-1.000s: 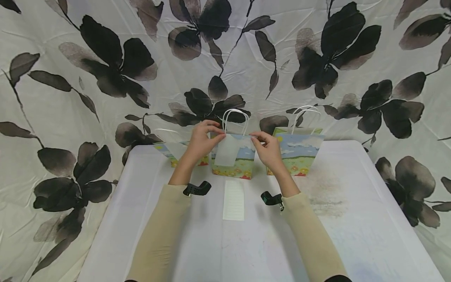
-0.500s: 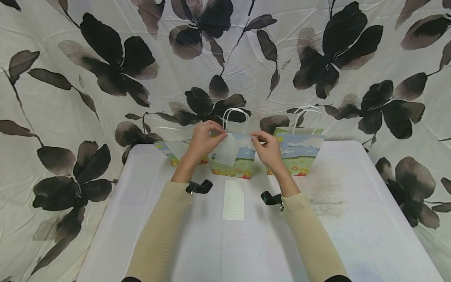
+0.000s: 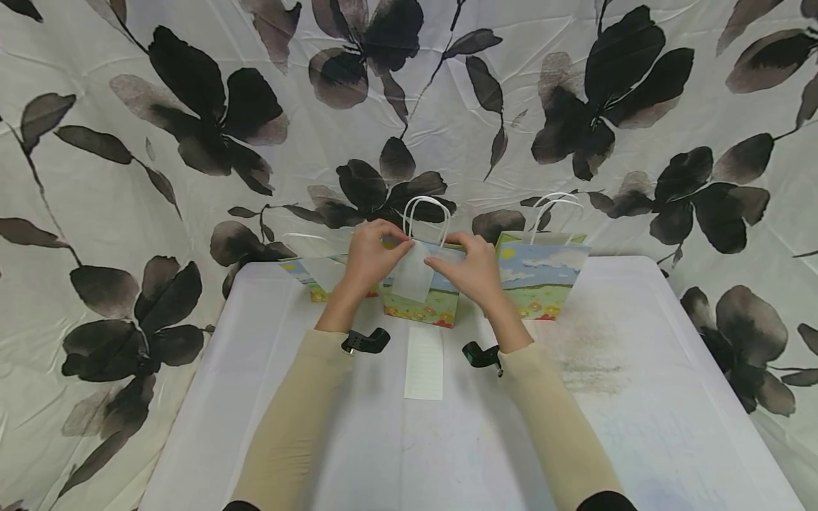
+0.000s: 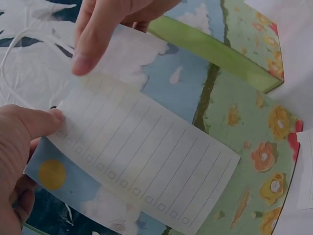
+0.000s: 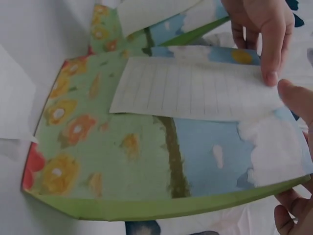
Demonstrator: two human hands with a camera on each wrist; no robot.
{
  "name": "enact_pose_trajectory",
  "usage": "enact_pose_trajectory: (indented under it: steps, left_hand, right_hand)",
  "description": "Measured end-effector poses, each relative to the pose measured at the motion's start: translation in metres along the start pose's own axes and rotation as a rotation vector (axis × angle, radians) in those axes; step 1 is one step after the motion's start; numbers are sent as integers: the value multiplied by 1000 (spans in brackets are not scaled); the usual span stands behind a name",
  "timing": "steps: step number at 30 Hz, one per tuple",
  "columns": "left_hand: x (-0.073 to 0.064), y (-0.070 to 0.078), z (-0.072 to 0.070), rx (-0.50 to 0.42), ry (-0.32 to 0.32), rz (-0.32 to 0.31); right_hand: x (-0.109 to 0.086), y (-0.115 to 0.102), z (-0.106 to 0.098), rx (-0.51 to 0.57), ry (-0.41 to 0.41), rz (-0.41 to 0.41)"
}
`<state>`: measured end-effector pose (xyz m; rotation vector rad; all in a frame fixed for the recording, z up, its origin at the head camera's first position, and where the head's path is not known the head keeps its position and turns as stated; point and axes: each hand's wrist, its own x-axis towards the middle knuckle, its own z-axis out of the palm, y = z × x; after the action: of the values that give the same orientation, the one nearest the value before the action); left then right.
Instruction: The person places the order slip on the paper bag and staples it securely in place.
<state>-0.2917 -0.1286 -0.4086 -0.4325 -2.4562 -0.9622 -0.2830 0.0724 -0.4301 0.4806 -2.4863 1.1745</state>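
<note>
Head view: a person's left hand (image 3: 375,255) pinches a top corner of a lined sheet (image 3: 412,278) against the rim of the middle bag (image 3: 417,314), at the centre of the frame. The sheet lies over the upper-left part of the bag's front, slightly aslant. The right hand (image 3: 473,268) grips the bag's mouth, thumb in front and fingers behind; the thumb reaches the sheet's other top corner, though contact with the paper cannot be told. The left thumb is best kept firm while the sheet is squared to the rim; the right thumb should then press along the top edge, backed by the fingers behind, as the thin wall probably yields. White handles (image 3: 426,198) rise just above and could catch a finger.

The right bag (image 3: 543,280), at centre right, stands just beside the right hand and limits its sideways room. The left bag (image 3: 316,293), bearing a pale sheet (image 3: 324,271), is partly hidden by the left hand. A loose strip (image 3: 424,365) lies lower centre on the table (image 3: 460,440), below the working area.
</note>
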Motion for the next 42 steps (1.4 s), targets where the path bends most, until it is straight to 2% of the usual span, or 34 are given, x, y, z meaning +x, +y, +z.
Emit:
enact_pose_trajectory:
  steps: [6,11,14,17,20,24,28,37,42]
  left_hand:
    - [0,0,2,25,10,-29]
    - [0,1,3,44,36,-38]
    - [0,3,2,46,34,-45]
    - [-1,6,1,51,18,-47]
    - [-2,9,-1,56,-1,-51]
    - [-3,11,-4,42,-30,-47]
    - [-2,10,-5,7,-55,-31]
    - [1,5,-7,-45,-84,-42]
    - [5,5,-8,34,-171,-28]
  right_hand:
    - [4,-7,6,-157,56,-84]
    - [4,-6,10,-192,73,-103]
    - [4,-5,11,-148,80,-115]
    - [6,-1,12,-52,82,-115]
    - [8,2,11,63,70,-98]
    - [11,6,7,142,34,-57]
    - [13,10,5,161,16,-33]
    - [14,10,3,193,-28,-21]
    - [14,10,2,215,-39,-34]
